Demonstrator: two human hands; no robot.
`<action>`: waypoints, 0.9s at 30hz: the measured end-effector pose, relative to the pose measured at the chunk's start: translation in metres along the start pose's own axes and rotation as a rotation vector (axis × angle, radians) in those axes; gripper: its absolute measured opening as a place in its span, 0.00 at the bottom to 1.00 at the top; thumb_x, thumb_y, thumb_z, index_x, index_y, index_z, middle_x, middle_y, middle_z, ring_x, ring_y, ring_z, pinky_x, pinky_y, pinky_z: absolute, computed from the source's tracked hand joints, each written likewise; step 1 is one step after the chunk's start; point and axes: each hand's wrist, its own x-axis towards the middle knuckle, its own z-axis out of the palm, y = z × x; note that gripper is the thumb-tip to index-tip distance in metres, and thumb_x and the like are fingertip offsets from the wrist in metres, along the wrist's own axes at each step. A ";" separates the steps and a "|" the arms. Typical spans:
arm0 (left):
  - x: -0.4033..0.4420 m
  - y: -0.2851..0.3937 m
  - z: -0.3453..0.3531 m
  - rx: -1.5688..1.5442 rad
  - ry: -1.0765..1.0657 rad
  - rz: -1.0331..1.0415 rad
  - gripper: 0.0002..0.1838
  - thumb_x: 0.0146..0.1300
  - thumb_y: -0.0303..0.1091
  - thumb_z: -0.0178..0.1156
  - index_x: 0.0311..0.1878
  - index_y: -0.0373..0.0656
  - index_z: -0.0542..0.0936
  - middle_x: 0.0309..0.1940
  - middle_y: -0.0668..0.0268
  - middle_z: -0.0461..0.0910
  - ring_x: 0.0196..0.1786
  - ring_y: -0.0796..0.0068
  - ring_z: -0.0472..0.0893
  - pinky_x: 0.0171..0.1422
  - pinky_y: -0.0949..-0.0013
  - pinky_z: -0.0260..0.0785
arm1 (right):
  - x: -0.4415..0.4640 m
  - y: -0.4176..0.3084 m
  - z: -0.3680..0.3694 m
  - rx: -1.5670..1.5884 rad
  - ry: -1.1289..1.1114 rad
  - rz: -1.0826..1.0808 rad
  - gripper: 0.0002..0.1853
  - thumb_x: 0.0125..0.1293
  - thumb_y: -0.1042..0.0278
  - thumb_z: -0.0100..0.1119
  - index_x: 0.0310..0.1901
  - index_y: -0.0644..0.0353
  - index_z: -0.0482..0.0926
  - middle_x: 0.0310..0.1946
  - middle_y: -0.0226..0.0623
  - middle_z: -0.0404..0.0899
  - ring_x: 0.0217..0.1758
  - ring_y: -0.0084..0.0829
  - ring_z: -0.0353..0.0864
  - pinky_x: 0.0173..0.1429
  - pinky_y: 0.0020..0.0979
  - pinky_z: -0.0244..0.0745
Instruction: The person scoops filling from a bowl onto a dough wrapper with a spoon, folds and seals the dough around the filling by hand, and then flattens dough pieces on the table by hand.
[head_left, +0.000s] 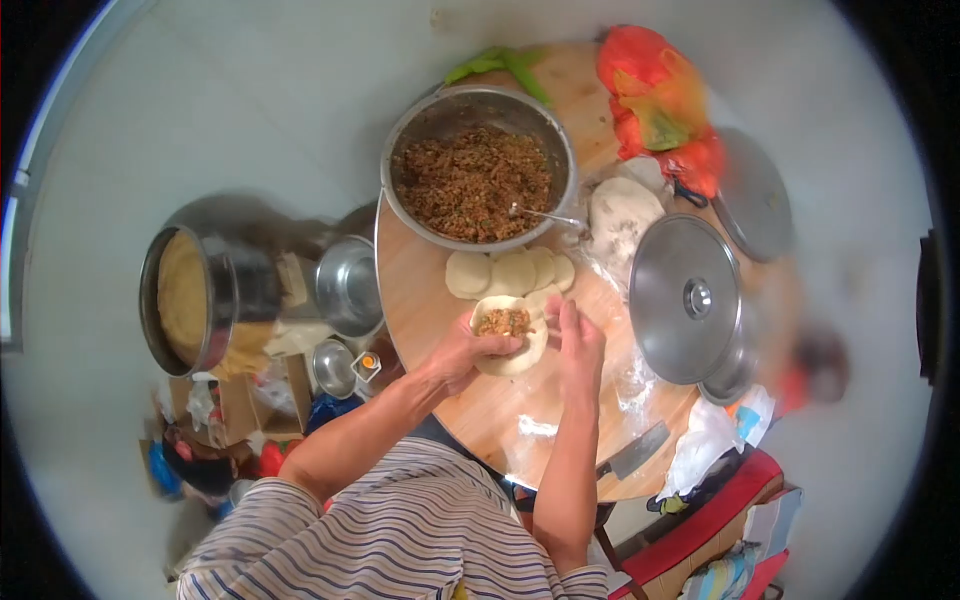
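Observation:
My left hand (462, 350) cups a round dough wrapper (521, 358), its thumb pressed on the near side. A mound of minced filling (503, 321) sits in the wrapper's middle. At the right edge of the same wrapper, my right hand (580, 340) has its fingers bent in and closed on the rim. Just beyond both hands lie several overlapping dough rounds (512, 272) on the wooden table. Behind them stands a large metal bowl (398, 215) of brown minced filling (470, 185), with a metal spoon handle (548, 215) sticking out at the right.
Right of the dough rounds are a lump of dough (622, 215) and a metal lid (660, 300). A cleaver (638, 452) lies near the front right edge. Red plastic bags (650, 90) sit at the back. Left of the table stand a deep pot (215, 300) and metal basins (350, 285).

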 end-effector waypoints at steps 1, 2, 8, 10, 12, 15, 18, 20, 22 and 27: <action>-0.002 -0.002 0.005 0.002 -0.033 -0.021 0.31 0.61 0.25 0.76 0.67 0.40 0.76 0.57 0.62 0.84 0.59 0.67 0.85 0.69 0.58 0.80 | -0.011 0.007 -0.006 0.004 0.012 -0.006 0.18 0.76 0.68 0.65 0.59 0.74 0.83 0.47 0.41 0.89 0.47 0.28 0.88 0.54 0.28 0.83; -0.006 -0.005 0.011 0.007 -0.046 -0.031 0.31 0.61 0.25 0.76 0.67 0.40 0.76 0.57 0.62 0.84 0.59 0.67 0.85 0.69 0.58 0.80 | -0.021 0.017 -0.015 0.011 -0.038 -0.027 0.18 0.75 0.67 0.66 0.58 0.73 0.83 0.46 0.39 0.89 0.47 0.26 0.87 0.52 0.27 0.82; -0.031 -0.033 0.048 -0.025 -0.172 -0.146 0.28 0.64 0.29 0.76 0.65 0.42 0.77 0.58 0.62 0.83 0.61 0.65 0.85 0.68 0.55 0.81 | -0.094 0.018 -0.049 -0.112 0.065 -0.170 0.15 0.73 0.69 0.69 0.55 0.70 0.86 0.46 0.35 0.87 0.48 0.23 0.84 0.52 0.26 0.80; -0.040 -0.048 0.060 -0.060 -0.142 -0.190 0.24 0.66 0.29 0.74 0.63 0.42 0.78 0.57 0.63 0.84 0.60 0.65 0.85 0.69 0.56 0.81 | -0.120 0.022 -0.056 -0.144 0.197 -0.315 0.12 0.73 0.70 0.69 0.53 0.68 0.88 0.45 0.35 0.86 0.46 0.23 0.84 0.51 0.26 0.80; -0.051 -0.061 0.072 -0.026 -0.148 -0.191 0.23 0.67 0.29 0.73 0.63 0.42 0.78 0.56 0.63 0.85 0.59 0.66 0.85 0.68 0.56 0.81 | -0.140 0.029 -0.066 -0.186 0.267 -0.373 0.10 0.72 0.73 0.68 0.52 0.66 0.88 0.44 0.36 0.85 0.46 0.25 0.84 0.51 0.27 0.80; -0.069 -0.075 0.087 0.017 -0.155 -0.194 0.20 0.68 0.28 0.71 0.62 0.42 0.79 0.54 0.63 0.85 0.57 0.66 0.86 0.67 0.57 0.82 | -0.166 0.034 -0.084 -0.304 0.333 -0.550 0.12 0.68 0.79 0.69 0.52 0.67 0.88 0.44 0.40 0.86 0.45 0.30 0.86 0.50 0.29 0.81; -0.085 -0.088 0.094 0.038 -0.161 -0.211 0.20 0.69 0.28 0.70 0.62 0.40 0.79 0.55 0.62 0.85 0.57 0.66 0.86 0.65 0.58 0.82 | -0.185 0.045 -0.099 -0.338 0.306 -0.673 0.12 0.67 0.80 0.69 0.52 0.66 0.88 0.44 0.41 0.86 0.45 0.31 0.87 0.49 0.31 0.83; -0.097 -0.095 0.097 0.051 -0.154 -0.222 0.20 0.70 0.28 0.70 0.62 0.38 0.78 0.56 0.60 0.84 0.57 0.66 0.86 0.64 0.58 0.82 | -0.199 0.048 -0.102 -0.308 0.315 -0.640 0.13 0.66 0.81 0.70 0.52 0.66 0.88 0.43 0.41 0.87 0.44 0.32 0.87 0.49 0.31 0.83; -0.107 -0.099 0.104 0.004 -0.126 -0.235 0.18 0.71 0.30 0.68 0.61 0.37 0.79 0.53 0.60 0.86 0.55 0.66 0.87 0.64 0.58 0.82 | -0.211 0.047 -0.106 -0.343 0.306 -0.614 0.13 0.65 0.81 0.71 0.51 0.65 0.88 0.42 0.41 0.87 0.44 0.33 0.88 0.48 0.32 0.84; -0.125 -0.118 0.110 0.048 -0.062 -0.245 0.14 0.72 0.29 0.67 0.58 0.38 0.82 0.51 0.62 0.87 0.52 0.67 0.88 0.61 0.60 0.84 | -0.230 0.057 -0.117 -0.486 0.308 -0.710 0.06 0.66 0.82 0.69 0.43 0.68 0.88 0.41 0.41 0.86 0.44 0.30 0.86 0.49 0.30 0.83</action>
